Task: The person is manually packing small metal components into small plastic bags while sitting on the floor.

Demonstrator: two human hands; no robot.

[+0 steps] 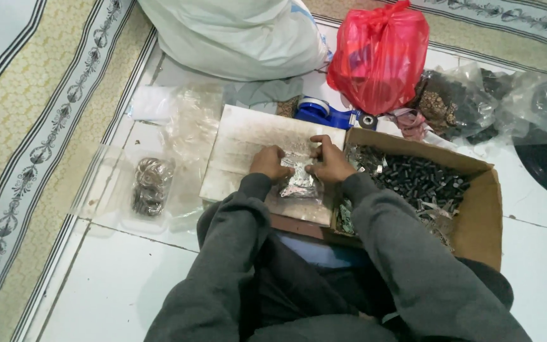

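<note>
My left hand (270, 162) and my right hand (328, 162) both grip a small clear plastic bag (300, 180) filled with small metal parts. The bag hangs between the hands, its top edge pinched by the fingers of each. Under the hands lies a worn whitish board (242, 142) resting on my lap. Grey sleeves cover both arms.
A cardboard box (476, 215) of dark metal parts stands at the right. A blue tape dispenser (321, 113), a red plastic bag (380, 56) and a large white sack (235, 35) lie beyond. Clear bags (495, 101) sit far right; a clear bag of metal pieces (150, 183) lies left.
</note>
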